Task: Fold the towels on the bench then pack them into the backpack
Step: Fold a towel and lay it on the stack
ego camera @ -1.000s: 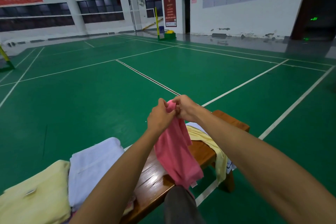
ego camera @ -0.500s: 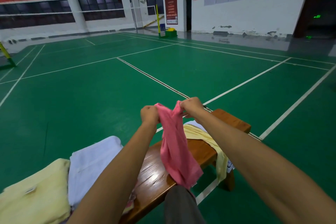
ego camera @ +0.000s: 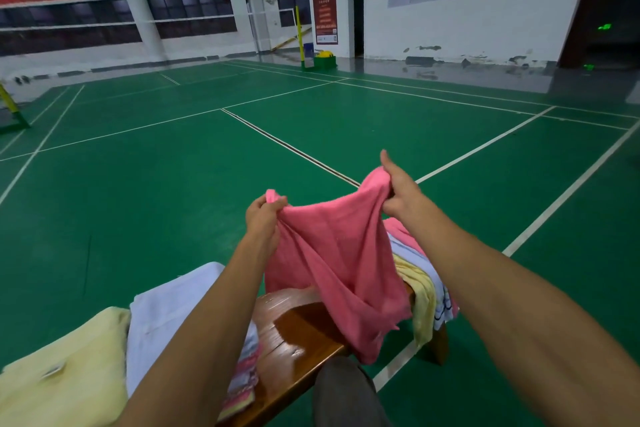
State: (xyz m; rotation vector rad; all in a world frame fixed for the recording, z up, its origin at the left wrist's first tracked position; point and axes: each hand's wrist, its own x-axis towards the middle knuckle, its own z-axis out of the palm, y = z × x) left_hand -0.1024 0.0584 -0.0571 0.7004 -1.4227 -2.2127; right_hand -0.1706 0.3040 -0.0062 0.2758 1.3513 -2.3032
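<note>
**Pink towel held up over the bench**

I am watching the left hand (ego camera: 265, 218) pinching one top corner of the pink towel (ego camera: 341, 267), fingers curled round a small tuft of cloth that is sticking up past the knuckles. The right hand (ego camera: 398, 189) is gripping the other top corner a little higher, thumb pointing up; its fingers are tucked behind the cloth, so I am seeing only the back of the hand. The towel is hanging between the hands, sagging in the middle, its lower edge draping over the bench (ego camera: 301, 333) and past the near edge.

Behind the towel and right forearm, a heap of unfolded towels (ego camera: 420, 291) is lying on the far end of the bench: yellow, striped white and a bit of pink are showing, the rest is hidden. On the near end, a white towel (ego camera: 169, 308) and a yellow towel (ego camera: 65, 371) are lying side by side, both partly covered by the left arm and the yellow one cut off by the frame. Something pink and patterned is peeking out under the white one; I cannot make out what it is. A grey knee (ego camera: 343, 392) is showing at the bottom edge.
</note>
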